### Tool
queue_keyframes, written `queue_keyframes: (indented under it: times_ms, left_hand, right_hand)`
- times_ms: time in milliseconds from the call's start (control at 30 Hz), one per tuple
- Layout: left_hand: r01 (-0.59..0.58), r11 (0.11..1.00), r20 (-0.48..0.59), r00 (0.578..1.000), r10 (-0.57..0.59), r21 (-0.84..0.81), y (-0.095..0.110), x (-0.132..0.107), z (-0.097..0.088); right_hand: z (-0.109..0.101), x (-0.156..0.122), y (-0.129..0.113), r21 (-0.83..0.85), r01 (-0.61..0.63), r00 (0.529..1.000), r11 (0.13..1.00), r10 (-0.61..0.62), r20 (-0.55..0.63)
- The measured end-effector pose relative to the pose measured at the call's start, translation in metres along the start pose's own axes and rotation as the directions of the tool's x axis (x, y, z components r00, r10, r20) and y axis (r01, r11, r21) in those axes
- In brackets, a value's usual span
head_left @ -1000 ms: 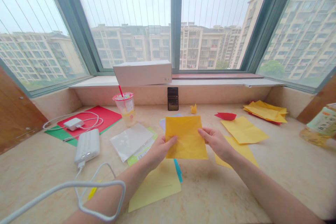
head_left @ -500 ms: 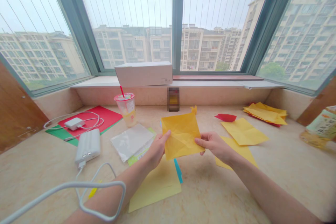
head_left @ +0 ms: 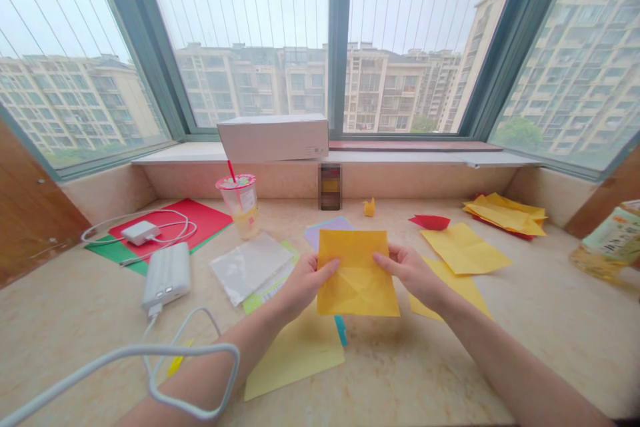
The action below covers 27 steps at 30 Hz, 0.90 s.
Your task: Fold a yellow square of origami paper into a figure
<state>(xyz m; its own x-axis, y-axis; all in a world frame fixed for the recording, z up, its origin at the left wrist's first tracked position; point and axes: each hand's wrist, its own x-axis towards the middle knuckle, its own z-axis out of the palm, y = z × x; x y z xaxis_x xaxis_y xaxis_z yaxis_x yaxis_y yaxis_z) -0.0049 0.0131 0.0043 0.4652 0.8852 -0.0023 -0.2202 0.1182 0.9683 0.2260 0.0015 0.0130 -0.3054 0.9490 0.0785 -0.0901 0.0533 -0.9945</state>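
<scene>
Left fingers, right fingers pinched closed, gripping opposite sides of creased yellow paper between them.

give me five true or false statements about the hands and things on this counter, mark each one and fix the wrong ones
1. The left hand and right hand hold one yellow sheet. True.
2. The cup has a blue straw. False: the cup has a red straw.
3. The white box rests on the window ledge. True.
4. The power bank lies right of the held sheet. False: the power bank lies left of it.
5. A phone is in the right hand. False: that hand pinches the sheet.
</scene>
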Motion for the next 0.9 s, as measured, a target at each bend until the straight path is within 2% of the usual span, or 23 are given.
queue_keyframes:
  times_ms: [133, 200, 367, 433, 567, 700, 833, 900]
  left_hand:
    - [-0.020, 1.000, -0.011, 1.000, 0.020, -0.010, -0.002, 0.002, -0.003]
    - [-0.034, 0.999, -0.010, 0.999, 0.033, -0.026, -0.003, 0.004, -0.005]
    - [-0.038, 0.996, -0.011, 0.999, 0.037, -0.079, -0.003, 0.006, -0.005]
    - [-0.039, 0.994, -0.017, 0.999, 0.038, -0.102, -0.003, 0.005, -0.005]
    - [-0.055, 0.993, -0.020, 0.998, 0.053, -0.106, -0.004, 0.005, -0.006]
    - [-0.055, 0.998, -0.063, 0.996, 0.056, 0.027, -0.004, 0.005, -0.010]
    - [-0.152, 0.958, -0.024, 0.986, 0.163, 0.243, -0.002, 0.004, -0.013]
    - [-0.182, 0.938, -0.005, 0.981, 0.192, 0.294, -0.001, 0.004, -0.012]
  right_hand:
    - [-0.003, 0.002, 0.001, 0.020, -0.016, 0.997, 1.000, 0.017, -0.080]
    - [-0.004, 0.002, 0.000, 0.044, -0.015, 0.997, 0.999, 0.018, -0.081]
    - [-0.007, -0.001, -0.001, 0.086, -0.035, 0.996, 0.996, 0.028, 0.088]
    - [-0.009, -0.001, 0.001, 0.089, -0.052, 0.993, 0.995, 0.042, 0.107]
    - [-0.016, 0.001, 0.007, 0.017, -0.038, 0.999, 0.999, 0.037, 0.016]
    - [-0.021, 0.001, 0.008, -0.038, -0.066, 0.995, 0.997, 0.063, -0.083]
    - [-0.020, -0.001, 0.001, -0.008, -0.098, 0.984, 0.995, 0.095, -0.148]
    - [-0.019, -0.003, -0.003, 0.044, -0.105, 0.984, 0.994, 0.110, -0.137]
